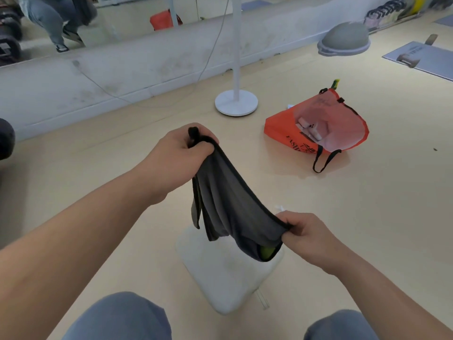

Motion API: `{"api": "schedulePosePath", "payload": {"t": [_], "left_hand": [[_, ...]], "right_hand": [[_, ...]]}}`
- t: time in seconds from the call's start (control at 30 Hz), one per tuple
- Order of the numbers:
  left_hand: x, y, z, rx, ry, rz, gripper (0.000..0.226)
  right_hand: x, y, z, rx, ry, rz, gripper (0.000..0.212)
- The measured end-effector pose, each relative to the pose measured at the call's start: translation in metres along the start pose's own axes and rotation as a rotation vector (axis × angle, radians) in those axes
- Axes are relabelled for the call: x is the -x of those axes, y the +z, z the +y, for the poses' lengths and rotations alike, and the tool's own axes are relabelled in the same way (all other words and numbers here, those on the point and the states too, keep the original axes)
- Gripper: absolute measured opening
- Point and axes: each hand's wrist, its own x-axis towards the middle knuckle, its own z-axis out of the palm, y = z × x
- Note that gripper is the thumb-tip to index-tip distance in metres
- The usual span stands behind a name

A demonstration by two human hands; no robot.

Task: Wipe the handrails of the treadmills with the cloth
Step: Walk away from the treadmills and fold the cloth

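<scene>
Head view, single frame. Both bare forearms reach forward over a pale beige floor (367, 217). The left hand (181, 153) has its fingers curled tight round one bunched corner of the cloth (228, 200), and a black tuft of the edging sticks up above the knuckles. The right hand (308, 238), lower and nearer the camera, pinches the opposite corner between thumb and curled fingers. The cloth is dark grey with black edging. It is held in the air between the two hands; its top edge sags in a curve from one grip to the other and loose folds hang below. A small yellow-green patch shows in the lowest fold, just beside the right hand; what it is cannot be told. Directly beneath the cloth a white square pad (220, 278) lies on the floor. Two knees in blue-grey trousers (122, 317) sit at the bottom edge. Further off: an orange bag (289, 128) with black straps lying open on its side, a white pole on a round base (236, 103) near it, and a grey dome (345, 38) by the low wall. A mirror (122, 20) above that wall reflects a crouching figure.
</scene>
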Motion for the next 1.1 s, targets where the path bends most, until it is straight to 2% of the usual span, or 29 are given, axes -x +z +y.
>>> {"api": "schedulePosePath", "payload": {"t": [0.1,0.2,0.3,0.37,0.47,0.6,0.63,0.7,0.77,0.83,1.03,1.1], "left_hand": [[0.004,-0.004,-0.001,-0.079,0.057,-0.079,0.022],[0.007,-0.014,-0.005,-0.119,0.042,-0.197,0.021],[0.007,-0.026,-0.011,-0.095,-0.026,-0.328,0.015],[0.004,-0.027,-0.018,-0.118,-0.061,-0.335,0.013],[0.0,-0.021,-0.022,-0.17,-0.057,-0.249,0.017],[0.003,-0.002,-0.006,-0.093,0.026,-0.285,0.014],[0.004,0.005,0.0,-0.1,0.055,-0.31,0.014],[0.007,0.019,0.013,-0.154,0.103,-0.374,0.015],[0.009,0.028,0.021,-0.192,0.096,-0.431,0.016],[0.012,0.028,0.024,-0.174,0.07,-0.468,0.015],[0.018,0.002,0.008,-0.079,0.083,-0.459,0.018],[0.023,0.0,-0.005,0.043,0.072,-0.417,0.023]], "right_hand": [[-0.002,-0.006,-0.005,0.154,0.082,-0.031,0.043],[-0.007,-0.031,-0.01,0.137,0.141,0.169,0.043],[-0.012,-0.056,-0.018,-0.018,0.185,0.333,0.043],[-0.015,-0.07,-0.026,-0.075,0.194,0.392,0.034],[-0.02,-0.085,-0.038,-0.012,0.183,0.412,0.014],[-0.022,-0.079,-0.049,0.326,0.199,0.259,0.007],[-0.022,-0.071,-0.056,0.322,0.139,0.191,0.019],[-0.023,-0.05,-0.078,0.164,-0.016,0.041,0.047],[-0.028,-0.029,-0.101,0.004,-0.12,-0.083,0.061],[-0.033,-0.015,-0.115,-0.154,-0.138,-0.136,0.058],[-0.03,-0.002,-0.125,-0.497,0.054,-0.375,0.046],[-0.029,0.002,-0.125,-0.585,0.106,-0.359,0.043]]}}
